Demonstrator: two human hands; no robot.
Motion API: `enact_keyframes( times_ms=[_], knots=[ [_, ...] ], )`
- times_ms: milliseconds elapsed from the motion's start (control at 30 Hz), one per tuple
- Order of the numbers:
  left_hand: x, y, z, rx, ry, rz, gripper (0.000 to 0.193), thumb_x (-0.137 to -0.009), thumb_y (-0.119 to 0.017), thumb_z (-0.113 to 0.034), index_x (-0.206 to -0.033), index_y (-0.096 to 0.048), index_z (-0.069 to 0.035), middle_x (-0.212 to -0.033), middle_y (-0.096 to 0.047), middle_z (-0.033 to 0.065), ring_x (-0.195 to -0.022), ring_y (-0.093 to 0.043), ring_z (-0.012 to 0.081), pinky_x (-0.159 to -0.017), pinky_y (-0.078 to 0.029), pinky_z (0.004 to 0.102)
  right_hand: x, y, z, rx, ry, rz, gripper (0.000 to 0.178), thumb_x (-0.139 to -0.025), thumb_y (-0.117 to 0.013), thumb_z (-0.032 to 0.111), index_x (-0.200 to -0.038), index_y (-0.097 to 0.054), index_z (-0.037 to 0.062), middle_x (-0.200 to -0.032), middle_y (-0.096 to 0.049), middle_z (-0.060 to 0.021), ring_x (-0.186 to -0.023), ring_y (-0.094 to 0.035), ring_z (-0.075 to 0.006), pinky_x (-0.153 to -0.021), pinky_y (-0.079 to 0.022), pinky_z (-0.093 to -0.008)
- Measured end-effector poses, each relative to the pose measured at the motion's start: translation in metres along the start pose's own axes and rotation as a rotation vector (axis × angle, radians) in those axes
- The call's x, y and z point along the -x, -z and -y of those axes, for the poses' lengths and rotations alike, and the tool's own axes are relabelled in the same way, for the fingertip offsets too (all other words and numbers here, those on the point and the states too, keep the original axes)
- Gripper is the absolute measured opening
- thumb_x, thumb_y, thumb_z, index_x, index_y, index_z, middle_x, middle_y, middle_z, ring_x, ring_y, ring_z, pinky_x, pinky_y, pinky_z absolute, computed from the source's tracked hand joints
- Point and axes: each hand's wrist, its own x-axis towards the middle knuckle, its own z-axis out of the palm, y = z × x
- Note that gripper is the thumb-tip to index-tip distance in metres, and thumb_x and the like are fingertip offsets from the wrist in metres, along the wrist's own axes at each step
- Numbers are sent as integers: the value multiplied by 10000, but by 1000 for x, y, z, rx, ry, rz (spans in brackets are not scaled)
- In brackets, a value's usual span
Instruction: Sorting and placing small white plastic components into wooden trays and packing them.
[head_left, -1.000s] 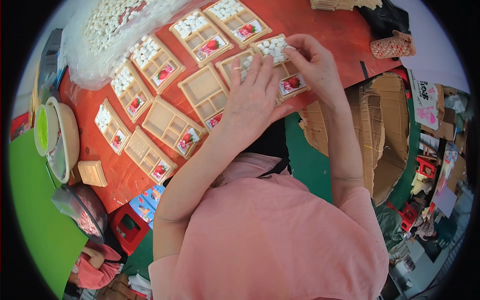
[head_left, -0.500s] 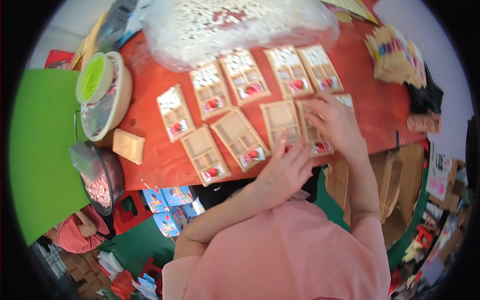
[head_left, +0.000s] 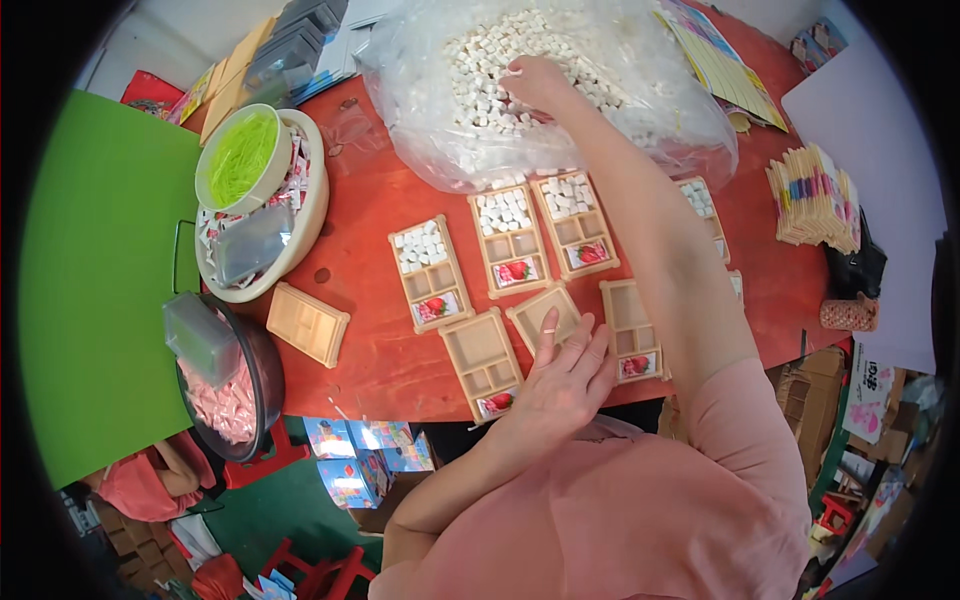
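My right hand [head_left: 540, 85] reaches far across the table into a clear plastic bag [head_left: 420, 120] of small white cubes [head_left: 500, 65]. Its fingers are bent together among the cubes; whether any are between them is hidden. My left hand [head_left: 568, 388] lies with fingers spread over the lower part of a tilted wooden compartment tray [head_left: 545, 308], whose large upper compartment is bare. Left of it, another tray [head_left: 478, 345] holds only a red strawberry-print packet [head_left: 497, 403]. Behind stand filled trays, such as one [head_left: 425, 262] with white cubes above a strawberry packet.
At left are a cream basin [head_left: 318, 190] of sachets, a bowl of green shreds [head_left: 240, 160], a dark tub [head_left: 270, 400] of pink packets and a lone wooden tray [head_left: 308, 325]. Bundled sticks [head_left: 815, 195] stand at right. My right forearm covers some trays.
My right hand has left a tray on the right and stretched forward into the bag of cubes. My left hand stays low over the trays. The whole view has shifted.
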Motion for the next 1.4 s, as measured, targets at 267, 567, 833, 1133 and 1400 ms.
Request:
enact_keyframes(
  times_ms=[267, 567, 833, 1133, 1400],
  knots=[
    [13, 11, 20, -7, 94, -1, 301, -869, -770, -133, -1122, -685, 6, -1326, -608, 199, -1334, -539, 369, -1174, -253, 705, 0, -3, 55, 265, 203, 338, 416, -837, -700, 201, -1244, -708, 116, -1185, -701, -236, -1094, -694, -383, -944, -570, -450],
    [11, 8, 14, 48, 21, 51, 347, -845, -637, -92, -1159, -664, 51, -1326, -596, 259, -1373, -491, 417, -1177, -232, 734, 16, 28, -16, -124, 56, 165, 377, -873, -763, 246, -1215, -739, 91, -924, -731, -52, -739, -633, -132, -634, -518, -331],
    [-9, -24, -3, 31, -70, -27, 304, -819, -798, -133, -1087, -696, -31, -1265, -648, 175, -1248, -597, 359, -1140, -315, 694, 166, 153, 41, -649, -270, 169, 357, -904, -745, 205, -1181, -705, -16, -791, -646, -26, -655, -568, -106, -593, -485, -263],
    [-38, -80, -52, 34, -164, 170, 474, -821, -804, -251, -1207, -651, -21, -1366, -565, 175, -1353, -504, 331, -1190, -278, 625, 364, 148, -69, -204, 81, 167, 256, -922, -733, 136, -1155, -688, 41, -1026, -653, -78, -939, -645, -207, -789, -524, -342],
    [-44, -87, -54, 44, -135, 187, 443, -828, -806, -242, -1182, -654, -23, -1373, -566, 181, -1354, -510, 354, -1183, -283, 629, 393, 151, -73, -126, 36, 47, 353, -915, -743, 136, -1252, -655, 81, -1116, -589, -93, -891, -623, -261, -758, -529, -366]
  ],
)
